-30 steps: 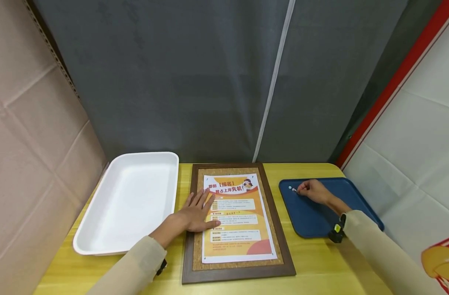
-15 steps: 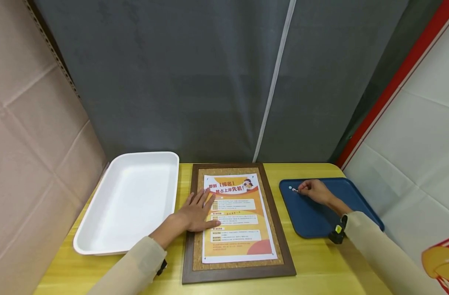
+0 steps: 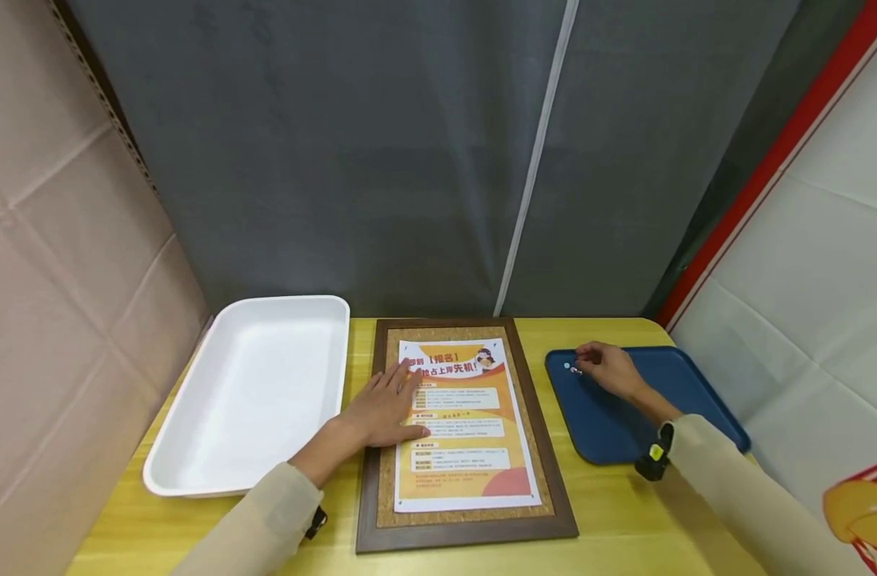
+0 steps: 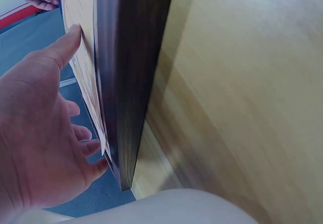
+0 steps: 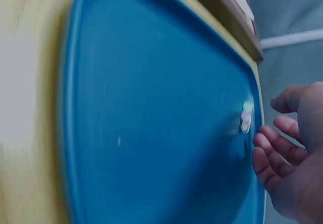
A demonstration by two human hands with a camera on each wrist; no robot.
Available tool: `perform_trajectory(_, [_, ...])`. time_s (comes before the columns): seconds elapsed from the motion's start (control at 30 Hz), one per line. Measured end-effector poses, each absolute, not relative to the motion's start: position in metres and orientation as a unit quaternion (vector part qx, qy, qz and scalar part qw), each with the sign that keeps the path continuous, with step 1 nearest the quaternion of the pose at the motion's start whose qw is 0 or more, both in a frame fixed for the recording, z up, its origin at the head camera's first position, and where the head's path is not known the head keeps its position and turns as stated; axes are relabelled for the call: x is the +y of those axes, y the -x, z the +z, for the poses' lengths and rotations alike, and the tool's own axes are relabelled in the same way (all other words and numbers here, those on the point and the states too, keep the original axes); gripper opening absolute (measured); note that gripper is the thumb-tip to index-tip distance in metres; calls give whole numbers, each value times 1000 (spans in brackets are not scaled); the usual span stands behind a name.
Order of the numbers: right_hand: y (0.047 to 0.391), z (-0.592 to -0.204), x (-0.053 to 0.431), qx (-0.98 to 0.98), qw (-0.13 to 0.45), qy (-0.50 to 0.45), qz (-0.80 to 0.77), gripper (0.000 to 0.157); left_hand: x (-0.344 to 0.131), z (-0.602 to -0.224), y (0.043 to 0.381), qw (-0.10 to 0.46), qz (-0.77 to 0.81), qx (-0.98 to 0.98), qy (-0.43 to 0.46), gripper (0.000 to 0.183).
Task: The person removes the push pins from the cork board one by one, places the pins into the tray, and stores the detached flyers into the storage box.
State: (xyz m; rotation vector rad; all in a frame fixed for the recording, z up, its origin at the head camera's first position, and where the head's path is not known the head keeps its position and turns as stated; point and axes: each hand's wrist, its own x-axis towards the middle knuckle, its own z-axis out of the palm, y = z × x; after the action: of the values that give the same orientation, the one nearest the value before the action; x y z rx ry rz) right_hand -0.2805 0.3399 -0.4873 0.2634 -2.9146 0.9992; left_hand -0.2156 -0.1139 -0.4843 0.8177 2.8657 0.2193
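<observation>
My left hand (image 3: 381, 410) lies with fingers spread across the left side of a printed sheet (image 3: 474, 472) on a cork board (image 3: 546, 512) with a brown wooden frame. In the left wrist view, the left thumb (image 4: 68, 45) reaches over the sheet. My right hand (image 3: 614, 372) hovers above the far left part of a blue tray (image 3: 669, 392), its fingers loosely bent. The right wrist view shows a gap between thumb and fingers, with nothing held. Several small pale pieces (image 5: 246, 120) lie on the tray near the fingertips, too small and blurred to identify.
A deep white tray (image 3: 251, 400) stands left of the board on the yellow table (image 3: 482, 556). Behind the table rises a dark grey partition (image 3: 338, 160). A pale panel (image 3: 64, 280) stands at the left, a white one with a red edge (image 3: 806, 256) at the right.
The right hand has risen a little from the small pieces and shifted slightly left; its fingertips have parted from their earlier pinch. My left hand has moved very slightly on the sheet.
</observation>
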Motion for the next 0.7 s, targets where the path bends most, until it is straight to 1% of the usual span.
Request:
perform_trajectory(0.17, [275, -480, 325, -940, 31, -92, 328, 38, -115, -480, 218, 66, 135, 956, -253, 104])
perform_trajectory(0.3, [269, -474, 312, -936, 13, -105, 337, 43, -115, -476, 218, 64, 204, 948, -234, 105])
perform_trajectory(0.43, [264, -470, 298, -930, -9, -122, 346, 45, -113, -472, 218, 72, 273, 936, -210, 106])
perform_trajectory(0.6, [259, -466, 282, -920, -18, -140, 365, 45, -111, -468, 217, 88, 351, 918, -164, 107])
perform_trajectory(0.7, [254, -463, 273, -913, -27, -151, 379, 48, -110, -468, 216, 92, 388, 905, -152, 107])
